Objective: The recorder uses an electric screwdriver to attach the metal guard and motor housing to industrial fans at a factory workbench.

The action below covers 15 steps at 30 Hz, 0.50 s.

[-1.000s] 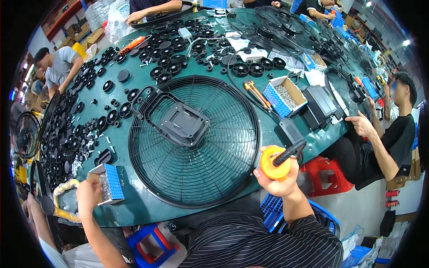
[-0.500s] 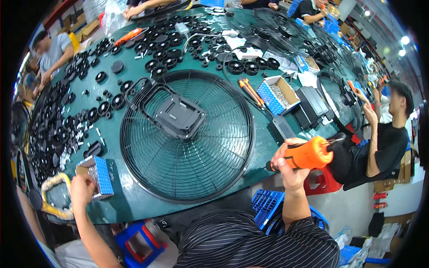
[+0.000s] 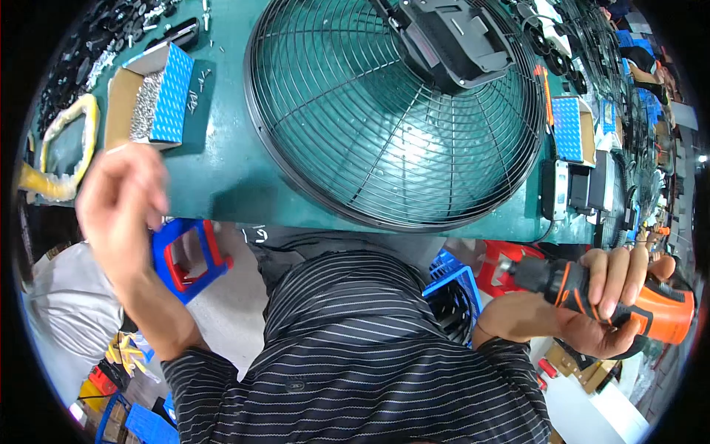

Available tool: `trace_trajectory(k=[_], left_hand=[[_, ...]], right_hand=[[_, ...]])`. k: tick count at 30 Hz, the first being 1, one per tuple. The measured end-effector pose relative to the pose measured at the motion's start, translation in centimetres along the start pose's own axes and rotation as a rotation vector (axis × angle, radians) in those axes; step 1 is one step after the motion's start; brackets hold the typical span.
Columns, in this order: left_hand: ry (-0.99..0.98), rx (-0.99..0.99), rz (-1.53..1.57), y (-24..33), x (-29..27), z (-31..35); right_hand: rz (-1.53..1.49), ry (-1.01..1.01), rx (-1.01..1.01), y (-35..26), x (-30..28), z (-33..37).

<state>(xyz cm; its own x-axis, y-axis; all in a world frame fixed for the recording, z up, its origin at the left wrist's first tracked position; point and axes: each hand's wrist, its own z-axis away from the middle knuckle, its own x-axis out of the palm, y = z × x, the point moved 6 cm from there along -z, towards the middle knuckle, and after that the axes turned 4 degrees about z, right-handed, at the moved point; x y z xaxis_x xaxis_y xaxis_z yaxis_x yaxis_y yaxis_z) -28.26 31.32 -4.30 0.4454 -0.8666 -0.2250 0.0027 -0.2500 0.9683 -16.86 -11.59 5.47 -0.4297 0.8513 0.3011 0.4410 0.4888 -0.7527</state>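
Observation:
My right hand point(image 3: 606, 296) is wrapped round an orange-and-black cordless drill point(image 3: 573, 285) beyond the table's right front edge; its chuck points left. My left hand point(image 3: 126, 192), blurred by motion, has its fingers curled in, just in front of a blue-patterned carton point(image 3: 171, 96). Inside that carton lie many small silver screws point(image 3: 146, 107). What the left fingers hold, if anything, cannot be made out. A round black wire fan guard point(image 3: 370, 148) lies on the green table between my hands, with a black motor housing point(image 3: 455, 44) at its centre.
Loose screws point(image 3: 194, 100) lie beside the carton. A yellow wrapped ring point(image 3: 52, 185) is at the left edge. On the right stand a second carton point(image 3: 568, 129) and black boxes point(image 3: 592, 185). A blue-and-red stool point(image 3: 181, 259) and a blue crate point(image 3: 458, 277) are below.
My left hand has come out of the screw carton toward me. The right hand has swung the drill so its chuck points left. The view has tilted down and turned.

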Motion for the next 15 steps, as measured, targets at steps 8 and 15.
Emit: trace_trajectory(k=[8, 15], left_hand=[[-0.446, -0.557, 0.986, -4.4, 17.1, 10.5], [-0.425, -0.112, 0.768, -3.2, 17.6, 9.2]], right_hand=[[-0.192, -0.06, 0.16, 4.1, 5.3, 0.3], [-0.288, 0.106, 0.161, 6.1, 6.2, 1.3]])
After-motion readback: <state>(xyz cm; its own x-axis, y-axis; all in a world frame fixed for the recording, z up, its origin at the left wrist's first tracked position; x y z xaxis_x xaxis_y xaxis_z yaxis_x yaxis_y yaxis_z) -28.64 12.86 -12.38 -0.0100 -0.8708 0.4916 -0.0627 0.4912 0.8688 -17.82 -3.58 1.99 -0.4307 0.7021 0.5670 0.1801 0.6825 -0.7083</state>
